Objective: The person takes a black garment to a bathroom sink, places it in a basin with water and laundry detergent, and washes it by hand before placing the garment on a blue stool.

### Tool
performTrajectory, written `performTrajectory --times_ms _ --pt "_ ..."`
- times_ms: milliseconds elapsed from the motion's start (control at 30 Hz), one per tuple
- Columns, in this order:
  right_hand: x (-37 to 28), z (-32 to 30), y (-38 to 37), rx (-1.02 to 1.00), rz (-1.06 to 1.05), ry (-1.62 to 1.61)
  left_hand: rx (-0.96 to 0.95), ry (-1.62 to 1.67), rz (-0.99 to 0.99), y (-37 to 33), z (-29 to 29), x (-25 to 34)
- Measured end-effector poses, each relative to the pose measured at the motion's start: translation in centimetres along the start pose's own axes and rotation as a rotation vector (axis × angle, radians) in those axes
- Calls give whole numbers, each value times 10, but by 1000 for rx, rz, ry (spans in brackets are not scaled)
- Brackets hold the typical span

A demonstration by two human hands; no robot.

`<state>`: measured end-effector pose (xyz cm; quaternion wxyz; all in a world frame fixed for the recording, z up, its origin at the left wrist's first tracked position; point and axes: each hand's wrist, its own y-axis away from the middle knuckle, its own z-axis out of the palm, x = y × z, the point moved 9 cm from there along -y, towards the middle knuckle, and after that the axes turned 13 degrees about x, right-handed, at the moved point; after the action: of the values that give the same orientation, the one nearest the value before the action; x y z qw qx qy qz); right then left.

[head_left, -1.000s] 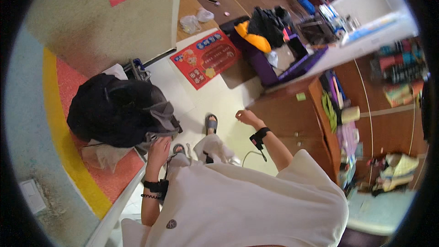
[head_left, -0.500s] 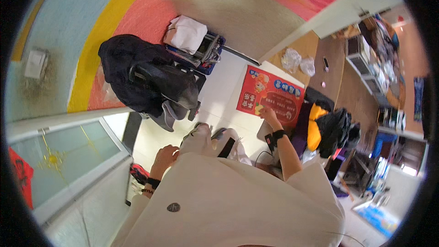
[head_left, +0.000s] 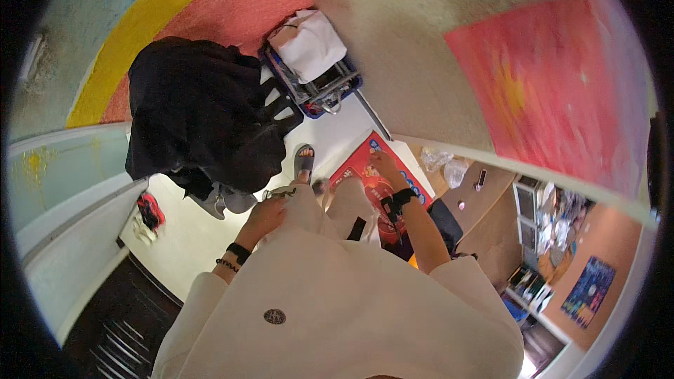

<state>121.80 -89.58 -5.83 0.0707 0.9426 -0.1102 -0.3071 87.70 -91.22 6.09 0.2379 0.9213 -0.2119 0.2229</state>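
My left hand (head_left: 267, 215) hangs beside my left thigh, fingers loosely apart, with nothing visible in it. A dark band and a beaded bracelet circle that wrist. My right hand (head_left: 383, 164) is raised forward over a red printed mat (head_left: 361, 156) on the floor. Its fingers are curled in, and whether they hold anything is hidden. A black watch-like band (head_left: 399, 200) sits on the right wrist. My foot in a grey sandal (head_left: 304, 160) is set forward on the pale floor.
A large black cloth heap (head_left: 200, 116) stands ahead left. Beyond it is a blue crate (head_left: 316, 105) with a white bag (head_left: 307, 45) on top. Right are a wooden table (head_left: 491, 200) with clear plastic bags (head_left: 455, 172) and a wall. Shoes (head_left: 149, 216) lie left.
My view has turned to the right, bringing more of the painted wall into sight. The black heap appears nearer. A foot has come forward, and my right hand sits higher in the view.
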Motion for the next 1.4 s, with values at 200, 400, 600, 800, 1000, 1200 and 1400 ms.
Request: performTrajectory --times_ms 200,400,600,800,1000,1200,1400 --pt "-31 -1 -109 -147 198 -66 24 372 -197 -92 14 18" --pt "-30 44 -255 -168 -78 273 278 554 -709 -176 82 -44" --pt "-132 79 -360 -39 -591 383 377 591 -705 -276 152 -86" --pt "-205 162 -341 -47 -880 78 454 584 -738 -337 193 -159" --pt "-138 230 -327 16 -964 534 543 614 -755 -387 219 -179" --pt "-131 208 -355 -130 -863 335 472 752 -729 -404 251 -183" --pt "-146 108 -392 -6 -740 11 734 1078 -954 -403 254 -196"
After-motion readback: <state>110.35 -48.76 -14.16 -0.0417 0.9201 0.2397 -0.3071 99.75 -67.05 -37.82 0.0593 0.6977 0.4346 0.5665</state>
